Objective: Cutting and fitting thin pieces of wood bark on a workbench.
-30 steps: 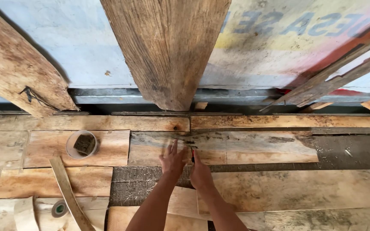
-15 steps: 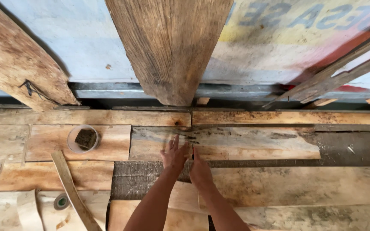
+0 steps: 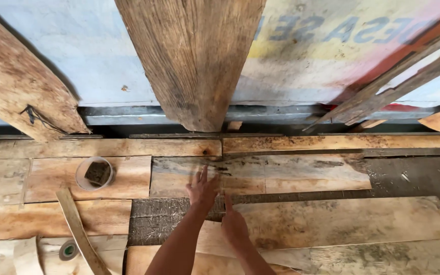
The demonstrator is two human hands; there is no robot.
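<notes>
My left hand (image 3: 202,189) lies flat with fingers spread on a weathered wooden board (image 3: 291,174) laid on the floor. Just to its right and nearer to me, my right hand (image 3: 233,224) points its index finger forward, with the fingertip at the near edge of that board and the hand over a wider plank (image 3: 342,221). Neither hand holds anything. Both forearms come up from the bottom of the head view.
A thick upright timber post (image 3: 194,61) stands ahead against a painted metal wall. A clear plastic cup (image 3: 95,173) with a dark object inside sits on boards at left. A thin wood strip (image 3: 80,231) and a tape roll (image 3: 69,249) lie at lower left. Slanted planks lean at both sides.
The view has shifted slightly. My left hand stays on the board; my right hand has drawn back a little toward me, with the index finger extended.
</notes>
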